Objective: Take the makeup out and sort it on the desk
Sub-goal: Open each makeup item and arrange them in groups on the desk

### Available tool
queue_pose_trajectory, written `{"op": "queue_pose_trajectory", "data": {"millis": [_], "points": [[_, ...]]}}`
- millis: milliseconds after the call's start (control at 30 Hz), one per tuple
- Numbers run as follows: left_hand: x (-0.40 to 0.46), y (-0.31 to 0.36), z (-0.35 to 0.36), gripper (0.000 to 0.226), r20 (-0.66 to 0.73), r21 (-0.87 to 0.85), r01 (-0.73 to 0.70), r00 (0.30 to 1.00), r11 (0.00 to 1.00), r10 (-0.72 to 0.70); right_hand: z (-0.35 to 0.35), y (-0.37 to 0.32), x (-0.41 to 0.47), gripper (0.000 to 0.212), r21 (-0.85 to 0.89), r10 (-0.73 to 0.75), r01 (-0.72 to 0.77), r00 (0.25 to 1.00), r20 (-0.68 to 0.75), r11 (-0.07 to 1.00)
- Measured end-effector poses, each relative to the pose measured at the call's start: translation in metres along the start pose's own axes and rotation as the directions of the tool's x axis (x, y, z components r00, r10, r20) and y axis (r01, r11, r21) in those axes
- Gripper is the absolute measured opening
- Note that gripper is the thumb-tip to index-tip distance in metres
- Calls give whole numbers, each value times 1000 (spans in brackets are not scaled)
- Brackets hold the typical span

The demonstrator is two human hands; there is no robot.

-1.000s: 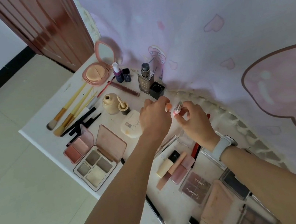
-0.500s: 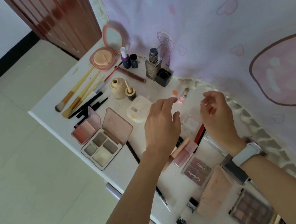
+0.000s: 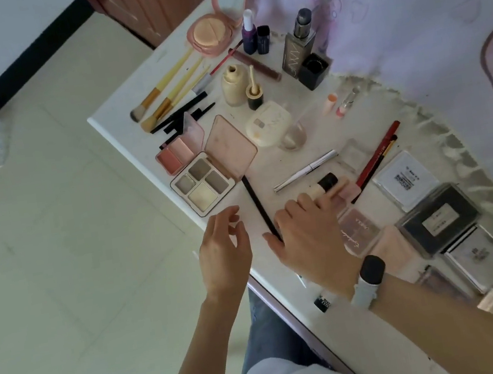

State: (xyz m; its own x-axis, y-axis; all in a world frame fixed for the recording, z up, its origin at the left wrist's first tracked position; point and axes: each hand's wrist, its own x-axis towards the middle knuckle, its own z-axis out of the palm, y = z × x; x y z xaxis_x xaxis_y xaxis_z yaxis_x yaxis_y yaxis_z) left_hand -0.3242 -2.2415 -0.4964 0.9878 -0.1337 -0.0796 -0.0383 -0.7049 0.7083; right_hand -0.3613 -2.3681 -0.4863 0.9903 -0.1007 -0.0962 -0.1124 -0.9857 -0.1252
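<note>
1. The right hand (image 3: 307, 241), a pale band with a dark-faced watch (image 3: 370, 278) on its wrist, lies palm-down over the white desk (image 3: 122, 131); its fingers are loosely spread and grasp nothing, the tips reaching a short cream stick with a black cap (image 3: 323, 185) and a blurred pink tube (image 3: 347, 192) beside it. Whether they touch is hard to tell.
2. The left hand (image 3: 224, 252) hovers just off the desk's front edge, fingers relaxed and slightly curled, empty.
3. A thin black pencil (image 3: 259, 207) runs between the two hands, its lower end hidden under the right thumb.
4. Just past the fingertips lie a glossy silver tube (image 3: 305, 171) and a long red pencil (image 3: 378, 157).
5. To the right, flat square cases: a translucent pink palette (image 3: 357, 231) partly covered by the hand, a white box (image 3: 405, 180) with a printed code, a dark box (image 3: 438, 219).
6. To the left, an open four-pan eyeshadow palette (image 3: 201, 182) with a matte pink lid and an open blush compact (image 3: 176, 154).
7. Farther back: a rounded cream case (image 3: 267, 122), a beige bottle (image 3: 233, 84) with its wand cap upright beside it, wooden-handled brushes (image 3: 166, 85), a round pink mirror compact (image 3: 215, 33), a rectangular foundation bottle (image 3: 298, 47), and two small lipsticks (image 3: 338, 102).
8. The items at the lower right corner are cut off and blurred.
</note>
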Motion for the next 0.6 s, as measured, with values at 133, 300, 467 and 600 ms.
{"op": "queue_pose_trajectory", "data": {"millis": [133,300,467,600], "points": [[-6,-7,-2,23,30,-33,13,999,999,-12,0,-11,-1,29,-93,13,-8,999,48,996],[-7,-5,-2,21,50,-63,29,998,998,-26,-12,-3,3,23,39,140,-146,983,120,989],[-10,6,-2,15,193,-151,23,981,988,6,-32,28,9,19,473,265,-467,862,432,747],[-9,21,-4,19,422,-233,68,906,970,38,-43,37,9,14,760,285,-489,871,401,427]]}}
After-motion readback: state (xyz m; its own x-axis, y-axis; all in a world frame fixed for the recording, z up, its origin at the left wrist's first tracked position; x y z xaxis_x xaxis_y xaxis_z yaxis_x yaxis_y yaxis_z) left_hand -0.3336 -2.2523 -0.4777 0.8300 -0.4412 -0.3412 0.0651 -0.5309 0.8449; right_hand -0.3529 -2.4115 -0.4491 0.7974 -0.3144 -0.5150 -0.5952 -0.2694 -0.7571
